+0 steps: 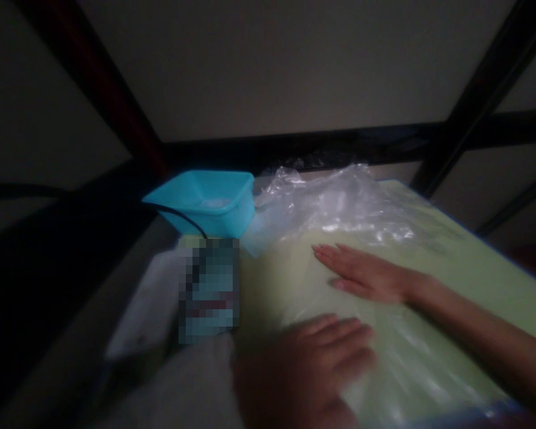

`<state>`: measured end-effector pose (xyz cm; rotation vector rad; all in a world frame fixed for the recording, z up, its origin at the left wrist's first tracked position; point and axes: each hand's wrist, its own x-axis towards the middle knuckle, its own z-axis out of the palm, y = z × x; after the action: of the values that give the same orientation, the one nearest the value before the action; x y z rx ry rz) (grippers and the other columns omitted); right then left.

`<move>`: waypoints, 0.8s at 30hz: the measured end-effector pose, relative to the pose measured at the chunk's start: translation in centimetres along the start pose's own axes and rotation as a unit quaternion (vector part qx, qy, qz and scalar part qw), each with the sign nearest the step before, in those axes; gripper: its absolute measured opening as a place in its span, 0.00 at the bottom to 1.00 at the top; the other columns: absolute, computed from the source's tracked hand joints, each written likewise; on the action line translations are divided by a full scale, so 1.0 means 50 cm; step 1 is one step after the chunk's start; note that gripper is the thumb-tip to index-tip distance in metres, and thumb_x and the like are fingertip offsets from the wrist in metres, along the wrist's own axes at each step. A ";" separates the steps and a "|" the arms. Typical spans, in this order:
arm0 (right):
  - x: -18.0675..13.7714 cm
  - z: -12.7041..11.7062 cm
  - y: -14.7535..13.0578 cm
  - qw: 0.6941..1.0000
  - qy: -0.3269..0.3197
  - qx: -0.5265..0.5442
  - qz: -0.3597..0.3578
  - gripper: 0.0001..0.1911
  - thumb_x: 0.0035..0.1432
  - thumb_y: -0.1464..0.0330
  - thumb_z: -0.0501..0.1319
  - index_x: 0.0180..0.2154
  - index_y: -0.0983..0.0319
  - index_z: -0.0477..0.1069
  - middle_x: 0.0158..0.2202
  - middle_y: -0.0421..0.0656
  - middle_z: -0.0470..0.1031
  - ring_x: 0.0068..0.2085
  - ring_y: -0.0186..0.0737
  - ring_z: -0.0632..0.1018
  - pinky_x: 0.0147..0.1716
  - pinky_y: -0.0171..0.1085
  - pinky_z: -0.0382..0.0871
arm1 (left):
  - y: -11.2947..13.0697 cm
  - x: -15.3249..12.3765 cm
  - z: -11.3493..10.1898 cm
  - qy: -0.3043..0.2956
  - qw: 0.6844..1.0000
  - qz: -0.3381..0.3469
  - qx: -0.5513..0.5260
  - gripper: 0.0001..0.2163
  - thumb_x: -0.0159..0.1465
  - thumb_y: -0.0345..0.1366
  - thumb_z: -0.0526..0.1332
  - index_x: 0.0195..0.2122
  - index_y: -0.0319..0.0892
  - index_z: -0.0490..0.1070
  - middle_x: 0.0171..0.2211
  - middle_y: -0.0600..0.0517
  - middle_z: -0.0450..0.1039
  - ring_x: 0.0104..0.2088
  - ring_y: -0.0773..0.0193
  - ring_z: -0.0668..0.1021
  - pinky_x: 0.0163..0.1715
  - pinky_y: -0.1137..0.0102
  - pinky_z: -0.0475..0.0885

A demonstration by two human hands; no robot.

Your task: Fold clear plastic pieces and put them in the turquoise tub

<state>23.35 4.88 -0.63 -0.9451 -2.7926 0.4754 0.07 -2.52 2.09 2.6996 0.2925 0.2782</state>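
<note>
Your right hand (pixel 366 277) had fingers together; your left hand (pixel 310 360), loosely spread ones. Dragging could have creased the plastic (pixel 339 199).

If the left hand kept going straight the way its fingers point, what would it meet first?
Probably the right forearm, which crosses the line of the blurred left hand. Depth is unclear, so it might pass beneath instead.
</note>
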 end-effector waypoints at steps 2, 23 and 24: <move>0.000 0.004 0.007 1.000 0.009 -0.010 0.005 0.32 0.68 0.57 0.44 0.67 0.61 0.36 0.68 0.47 0.43 0.67 0.41 0.46 0.65 0.50 0.41 | 0.000 -0.001 0.004 0.014 1.000 -0.019 0.006 0.22 0.66 0.40 0.54 0.60 0.36 0.59 0.62 0.43 0.58 0.63 0.57 0.60 0.63 0.63 0.55; 0.018 0.026 0.006 0.999 0.031 -0.030 0.012 0.31 0.68 0.56 0.42 0.67 0.63 0.41 0.67 0.47 0.46 0.67 0.41 0.47 0.65 0.47 0.42 | -0.032 0.006 0.038 0.042 0.964 -0.238 0.106 0.28 0.64 0.38 0.56 0.62 0.28 0.52 0.65 0.35 0.49 0.65 0.48 0.53 0.63 0.55 0.53; 0.018 0.025 0.010 0.999 0.029 -0.033 0.012 0.31 0.68 0.55 0.42 0.67 0.63 0.41 0.67 0.47 0.45 0.67 0.41 0.47 0.65 0.47 0.41 | -0.034 0.005 0.039 0.039 0.964 -0.237 0.110 0.29 0.64 0.39 0.56 0.62 0.28 0.52 0.65 0.35 0.49 0.65 0.48 0.52 0.63 0.55 0.53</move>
<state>22.63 5.49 -1.95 -0.9903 -2.7626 0.3545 0.51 -1.65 -0.34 2.7245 1.0283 0.2169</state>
